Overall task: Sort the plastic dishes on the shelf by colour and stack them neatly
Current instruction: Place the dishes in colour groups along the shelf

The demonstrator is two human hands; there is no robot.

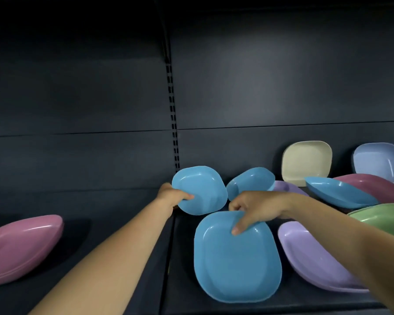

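Both your hands are on blue right now. Your left hand [173,195] pinches the near edge of a blue plate [200,189], thumb on the inner face and the other fingers hidden behind it, so the plate tips up off the shelf [114,223], ready to carry. Your right hand [248,210] clamps the far rim of the big blue plate [237,258], thumb pressed inside, the other fingers curled over the edge. That plate seems to lie flat near the front of the shelf, a good base for a blue stack.

So the plan reads clearly: steady the base with your right, bring the left plate over and nest it. A third blue dish [250,181] leans just behind your right hand, and a fourth blue dish [337,192] sits tilted further right, resting against a mauve dish [377,187].

The rest waits unsorted: a lilac dish [312,258] beside the base plate, a green dish [382,217] at the right edge, a cream plate [305,163] and a pale-blue plate [377,160] propped at the back panel. Far left, well apart, a pink stack [21,248] is already grouped.
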